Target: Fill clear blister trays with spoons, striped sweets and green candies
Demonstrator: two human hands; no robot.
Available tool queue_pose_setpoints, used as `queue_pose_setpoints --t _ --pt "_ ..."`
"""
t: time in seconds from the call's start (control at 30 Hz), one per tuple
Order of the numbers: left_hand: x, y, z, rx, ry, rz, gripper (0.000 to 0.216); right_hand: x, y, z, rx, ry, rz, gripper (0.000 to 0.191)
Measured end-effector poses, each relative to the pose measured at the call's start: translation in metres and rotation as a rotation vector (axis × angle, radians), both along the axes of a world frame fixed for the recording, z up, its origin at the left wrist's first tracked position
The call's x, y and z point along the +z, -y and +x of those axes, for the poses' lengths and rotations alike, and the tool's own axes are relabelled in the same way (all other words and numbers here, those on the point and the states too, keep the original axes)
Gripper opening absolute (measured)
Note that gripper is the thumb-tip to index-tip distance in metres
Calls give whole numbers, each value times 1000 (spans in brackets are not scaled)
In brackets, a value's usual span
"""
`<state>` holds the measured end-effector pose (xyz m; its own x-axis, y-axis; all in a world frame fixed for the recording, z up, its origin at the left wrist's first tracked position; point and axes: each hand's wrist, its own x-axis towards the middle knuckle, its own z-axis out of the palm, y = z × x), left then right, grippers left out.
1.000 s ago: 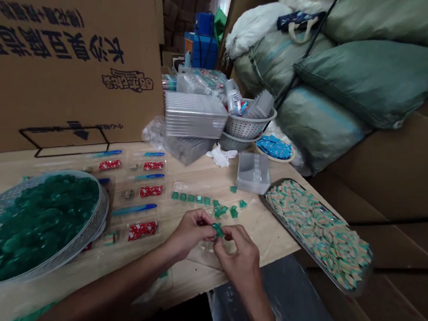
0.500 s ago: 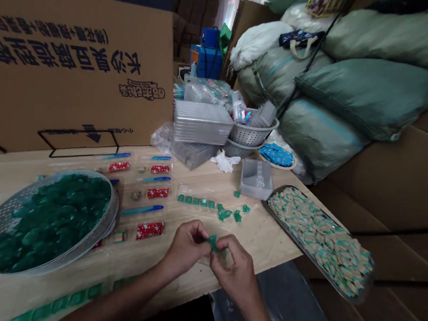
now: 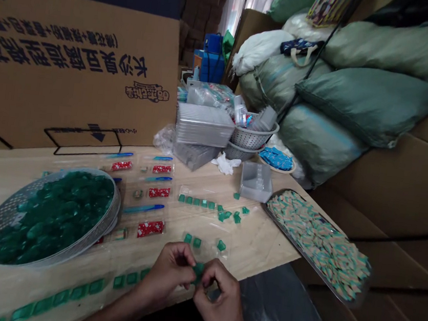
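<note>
Between the fingertips of both hands is a small green translucent piece (image 3: 198, 270), partly covered by the fingers. My left hand (image 3: 170, 273) pinches it from the left and my right hand (image 3: 218, 296) from the right. Just beyond the hands, loose green pieces (image 3: 197, 242) lie in a clear tray (image 3: 210, 240). A row of green squares (image 3: 196, 201) sits in another clear tray farther off, with several crumpled green pieces (image 3: 224, 216) at its right end. More green squares (image 3: 61, 297) run along the near left of the table.
A perforated bowl (image 3: 7, 209) heaped with green pieces stands left. Clear trays with red packets (image 3: 151, 229) and blue sticks (image 3: 143, 208) lie beside it. A metal tray (image 3: 285, 241) of striped pieces is at right. Behind are stacked clear trays (image 3: 204, 125), baskets (image 3: 251, 138) and a carton (image 3: 76, 83).
Both hands have moved nearer the body with the green piece still pinched between them. Green pieces in the clear tray behind them now show. The view has shifted slightly.
</note>
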<state>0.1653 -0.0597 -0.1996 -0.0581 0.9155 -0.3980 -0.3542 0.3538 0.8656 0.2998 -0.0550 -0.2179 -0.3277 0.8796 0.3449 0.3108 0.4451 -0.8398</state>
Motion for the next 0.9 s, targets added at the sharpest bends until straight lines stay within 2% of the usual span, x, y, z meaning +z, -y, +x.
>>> queue_pose_setpoints --t 0.07,0.2,0.37,0.5,0.67,0.9 --pt "4 1 0 1 61 -47 9 2 -1 -1 -2 -21 -23 14" --pt "13 6 0 73 -60 126 12 8 -3 -2 0 -34 -29 14" --pt "18 15 -3 43 155 163 16 18 1 -4 33 -127 -59 15" --pt "20 21 -9 37 114 280 20 24 2 -8 61 -203 -108 14" --pt "24 25 -14 72 257 200 20 29 -3 -12 77 -254 -150 12" --pt "19 32 -26 45 -11 407 20 30 2 -24 58 -203 -81 13"
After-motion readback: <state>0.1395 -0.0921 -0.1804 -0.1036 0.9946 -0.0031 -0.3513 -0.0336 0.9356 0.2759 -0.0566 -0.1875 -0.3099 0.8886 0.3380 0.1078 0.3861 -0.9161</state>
